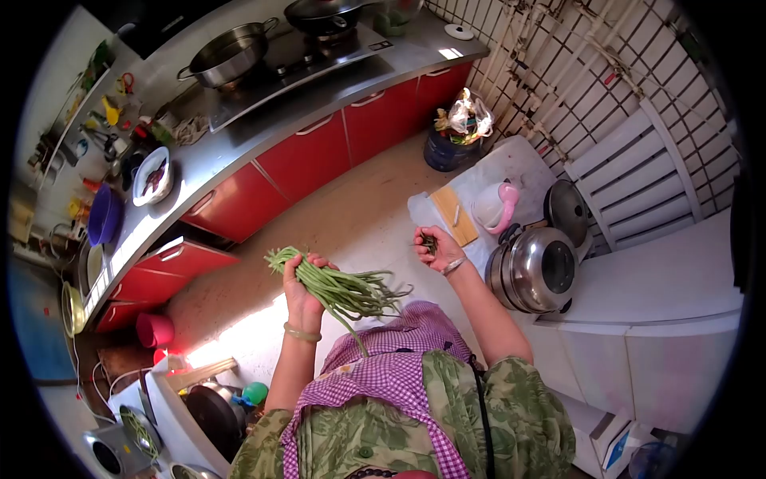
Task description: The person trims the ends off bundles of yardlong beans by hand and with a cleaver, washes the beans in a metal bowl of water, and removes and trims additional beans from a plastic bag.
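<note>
My left hand (302, 297) is closed around a thick bunch of long green beans (347, 294). Their cut-looking ends stick up past the thumb, and the loose ends trail right over the checked apron (399, 339). To the right, my right hand (440, 257) is curled, palm up, around a small clump of dark greenish-brown bits (429, 243); their kind is too small to make out. Near that hand, a wooden cutting board (452, 214) lies on a low table with a knife (456, 215) on it.
A white and pink jug (488, 209) and a steel pot (531, 271) stand right of the board. A bin (452, 152) is by the red cabinets. One cabinet door (187, 267) hangs out at left. A wide pan (230, 57) sits on the stove.
</note>
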Demonstrator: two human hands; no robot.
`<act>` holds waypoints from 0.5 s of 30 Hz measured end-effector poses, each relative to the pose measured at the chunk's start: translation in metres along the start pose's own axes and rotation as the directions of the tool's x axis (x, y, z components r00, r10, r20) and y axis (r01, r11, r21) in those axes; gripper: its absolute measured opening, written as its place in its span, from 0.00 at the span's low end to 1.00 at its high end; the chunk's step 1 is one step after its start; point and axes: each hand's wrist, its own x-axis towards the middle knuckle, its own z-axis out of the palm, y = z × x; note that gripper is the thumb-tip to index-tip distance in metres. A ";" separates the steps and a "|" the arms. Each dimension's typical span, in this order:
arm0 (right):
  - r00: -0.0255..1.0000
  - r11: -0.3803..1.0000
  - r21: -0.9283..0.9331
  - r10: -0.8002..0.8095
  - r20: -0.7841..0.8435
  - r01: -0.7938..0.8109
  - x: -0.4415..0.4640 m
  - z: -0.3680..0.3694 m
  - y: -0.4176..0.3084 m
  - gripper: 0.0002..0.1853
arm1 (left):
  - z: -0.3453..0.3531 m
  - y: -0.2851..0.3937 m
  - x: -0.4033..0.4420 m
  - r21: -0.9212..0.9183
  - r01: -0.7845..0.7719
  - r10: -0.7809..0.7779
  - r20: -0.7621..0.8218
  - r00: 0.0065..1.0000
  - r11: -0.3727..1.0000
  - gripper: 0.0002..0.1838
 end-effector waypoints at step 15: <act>0.924 0.937 0.242 -0.158 -0.348 0.252 0.168 -0.147 -0.127 0.08 | 0.014 -0.001 0.163 0.197 -0.019 0.075 -0.280 0.957 0.980 0.09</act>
